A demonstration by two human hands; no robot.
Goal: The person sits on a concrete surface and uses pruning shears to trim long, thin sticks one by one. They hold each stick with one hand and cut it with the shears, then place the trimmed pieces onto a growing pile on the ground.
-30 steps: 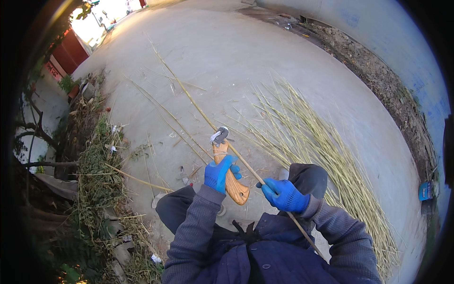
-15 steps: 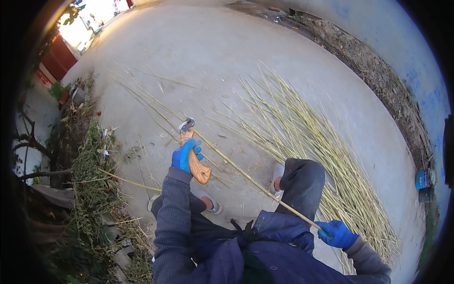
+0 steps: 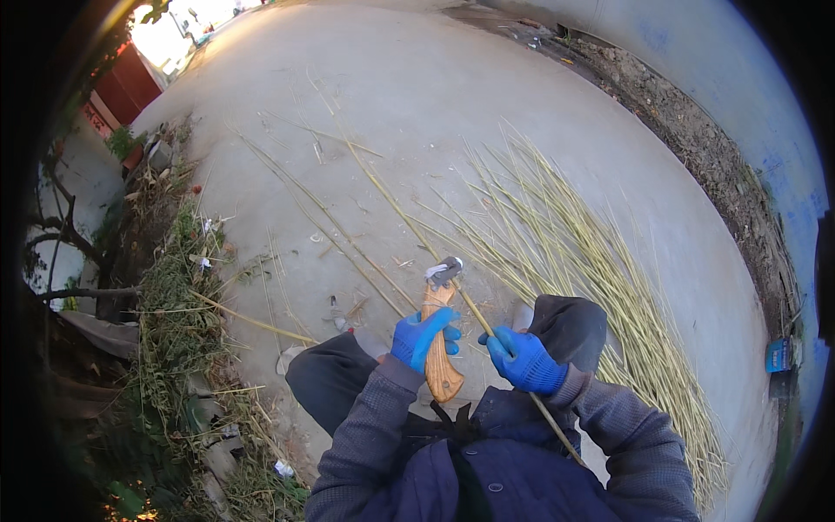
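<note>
My left hand (image 3: 424, 337), in a blue work glove, is wrapped round the carved wooden handle of a hand tool (image 3: 444, 379) with a short metal head. The head touches a long thin yellow-green stalk (image 3: 391, 203), though its working edge is too small to make out. My right hand (image 3: 525, 358), gloved alike, grips this stalk just below the tool head, close to my right knee. From there the stalk's thicker end runs down across my lap, while its thin end reaches far out over the ground.
A large heap of similar stalks (image 3: 600, 287) covers the ground at my right. Several loose stalks (image 3: 326, 213) lie ahead on the left. Cut leafy greenery (image 3: 178, 304) lines the left edge. A blue container (image 3: 778, 355) stands by the wall at the far right.
My right hand has moved up and left along the stalk, from its lower end to near the tool. My left hand and the tool have shifted right and slightly down, nearer my body.
</note>
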